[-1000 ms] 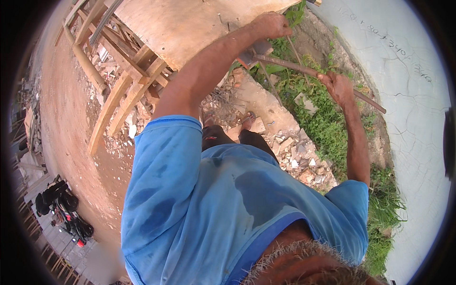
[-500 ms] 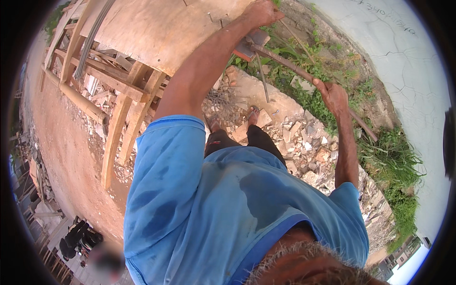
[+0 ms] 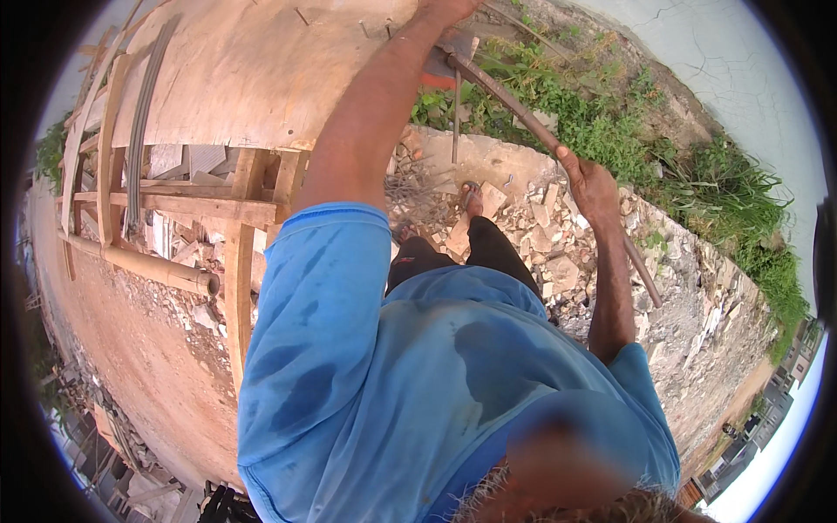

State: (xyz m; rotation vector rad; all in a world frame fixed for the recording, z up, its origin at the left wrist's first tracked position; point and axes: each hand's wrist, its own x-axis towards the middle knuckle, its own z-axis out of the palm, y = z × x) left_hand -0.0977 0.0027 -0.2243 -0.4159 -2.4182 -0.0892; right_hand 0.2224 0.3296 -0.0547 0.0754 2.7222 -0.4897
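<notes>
My right hand (image 3: 595, 187) is wrapped around a long rusty metal bar (image 3: 514, 105), with the thumb laid along it. The bar slants from a metal block with red paint (image 3: 438, 80), at the wooden board's edge, down past my right forearm. My left hand (image 3: 449, 9) is cut off by the upper edge beyond the block. Its fingers look closed on a thin metal rod (image 3: 527, 32) that sticks out to the right. A second thin rod piece (image 3: 456, 118) points down from the block; whether the two are joined is hidden.
The wooden board (image 3: 235, 78) carries upright nails or pegs (image 3: 364, 30) and rests on a timber frame (image 3: 240, 288). A bundle of rods (image 3: 144, 113) lies at its left. Broken rubble (image 3: 549, 231) surrounds my feet. Weeds (image 3: 602, 113) grow along a pale wall (image 3: 758, 78).
My right hand has swung the bar's free end down and toward my body. My left hand has moved up, partly out of view. The whole view has turned somewhat.
</notes>
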